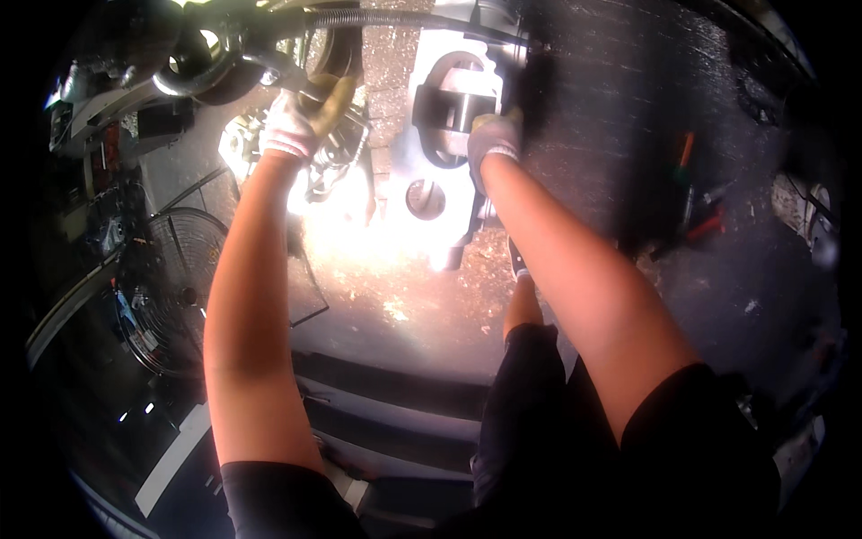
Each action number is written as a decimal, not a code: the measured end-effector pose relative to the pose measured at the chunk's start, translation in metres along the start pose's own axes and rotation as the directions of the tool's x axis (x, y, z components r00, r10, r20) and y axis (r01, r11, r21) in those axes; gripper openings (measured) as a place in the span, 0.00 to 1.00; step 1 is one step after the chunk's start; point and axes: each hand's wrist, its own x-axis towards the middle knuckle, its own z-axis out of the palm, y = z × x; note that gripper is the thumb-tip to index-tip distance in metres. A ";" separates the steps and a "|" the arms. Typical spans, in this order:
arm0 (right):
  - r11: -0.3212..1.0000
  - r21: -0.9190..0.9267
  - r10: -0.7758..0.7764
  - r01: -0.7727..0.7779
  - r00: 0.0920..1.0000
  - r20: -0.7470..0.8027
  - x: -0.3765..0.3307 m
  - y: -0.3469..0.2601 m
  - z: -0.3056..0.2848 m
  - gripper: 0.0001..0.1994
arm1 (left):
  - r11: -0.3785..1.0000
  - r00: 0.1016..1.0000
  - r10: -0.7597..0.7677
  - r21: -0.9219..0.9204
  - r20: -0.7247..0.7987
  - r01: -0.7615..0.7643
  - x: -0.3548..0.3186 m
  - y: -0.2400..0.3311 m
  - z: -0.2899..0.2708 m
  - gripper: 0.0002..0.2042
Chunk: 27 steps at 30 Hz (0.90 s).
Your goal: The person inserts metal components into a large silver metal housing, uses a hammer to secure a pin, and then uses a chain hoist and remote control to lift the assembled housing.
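Note:
My left hand (301, 124), in a white glove with yellowish fingers, is closed at the end of a curved grey metal piece (289, 74) at the upper left. Glare and the fingers hide exactly what it grips. Below that hand lies a brightly lit metal assembly (241, 148). In a similar glove, my right hand (494, 136) has its fingers closed over the right edge of a large pale metal casting (460, 208). The casting has a wide oval opening with a shiny cylinder (466, 112) across it, and a smaller round hole nearer me.
A ribbed hose (377, 17) crosses the top. At left stands a round wire-guarded fan (171, 292). Red-handled tools (705, 226) lie on the dark floor (588, 117) at right. Dark ledges (386, 384) are close by, left of my leg (523, 310).

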 end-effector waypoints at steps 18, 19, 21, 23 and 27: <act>0.013 0.851 -0.361 -0.525 0.791 0.493 -0.033 0.084 -0.183 0.66 | 0.863 0.863 0.499 0.050 0.073 -0.503 -0.043 0.071 -0.055 0.11; 0.025 0.834 -0.357 -0.551 0.774 0.522 -0.035 0.084 -0.192 0.65 | 0.877 0.879 0.474 0.063 0.050 -0.476 -0.047 0.072 -0.056 0.11; -0.064 0.735 -0.478 -0.675 0.668 0.571 -0.046 0.114 -0.280 0.62 | 0.937 0.941 0.326 -0.098 -0.088 -0.334 -0.066 0.074 -0.072 0.10; -0.066 0.726 -0.460 -0.685 0.666 0.587 -0.040 0.121 -0.277 0.53 | 0.794 0.966 0.085 -0.569 -0.243 -0.213 -0.062 0.085 -0.055 0.09; -0.128 0.717 -0.323 -0.685 0.713 0.623 -0.034 0.112 -0.241 0.39 | 0.807 0.952 0.274 -0.506 -0.138 -0.306 -0.040 0.070 -0.057 0.09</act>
